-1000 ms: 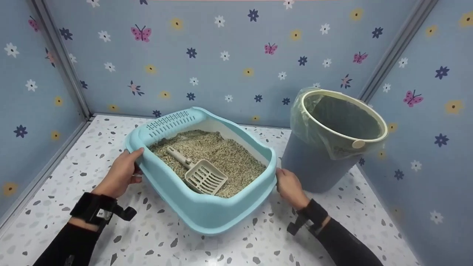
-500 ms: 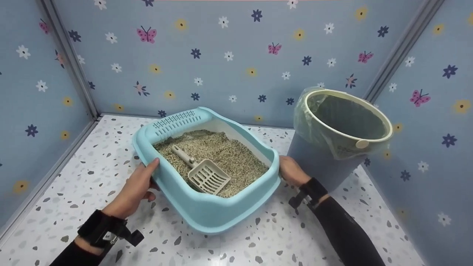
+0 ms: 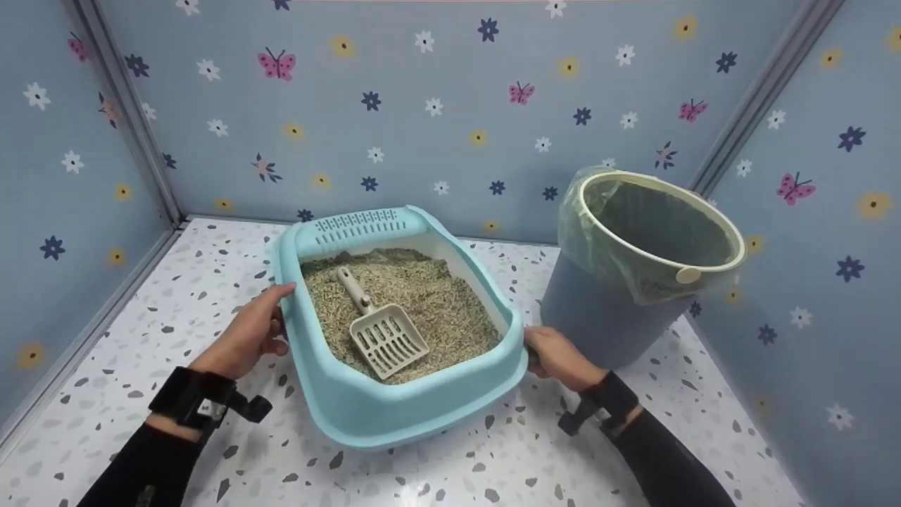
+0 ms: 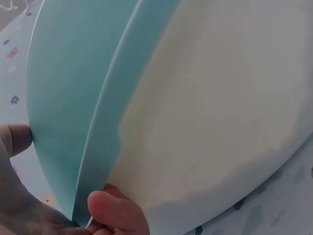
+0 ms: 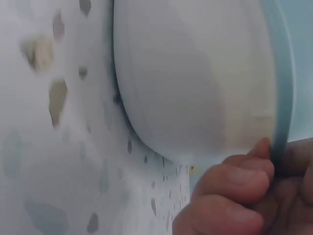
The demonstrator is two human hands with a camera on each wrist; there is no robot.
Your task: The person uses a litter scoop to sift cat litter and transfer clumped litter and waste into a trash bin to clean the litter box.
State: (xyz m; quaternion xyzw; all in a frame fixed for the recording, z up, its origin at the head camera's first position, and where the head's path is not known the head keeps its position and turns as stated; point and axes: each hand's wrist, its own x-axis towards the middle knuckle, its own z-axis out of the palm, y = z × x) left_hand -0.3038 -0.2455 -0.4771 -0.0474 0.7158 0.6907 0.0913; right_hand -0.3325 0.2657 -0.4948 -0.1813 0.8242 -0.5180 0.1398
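A light blue litter box (image 3: 394,415) with a white lower tub (image 4: 210,98) sits between my two hands. Brown pellet litter (image 3: 436,296) fills it, and a beige slotted litter scoop (image 3: 388,339) lies on top, handle toward the back. My left hand (image 3: 246,331) grips the box's left side, thumb on the blue wall and fingertips curled under the rim's lower edge in the left wrist view. At the right front corner my right hand (image 3: 559,358) holds the same rim, its fingers (image 5: 234,181) curled beneath the edge in the right wrist view.
A grey-blue trash bin (image 3: 591,317) lined with a translucent green bag (image 3: 598,246) stands right of the box, close to my right hand. The speckled white tabletop (image 3: 450,472) is enclosed by blue flowered panels (image 3: 422,105) behind and at both sides.
The litter box has turned on the table, its back end swinging right and its front edge facing me more squarely. The scoop has turned with it. Both hands remain at its sides.
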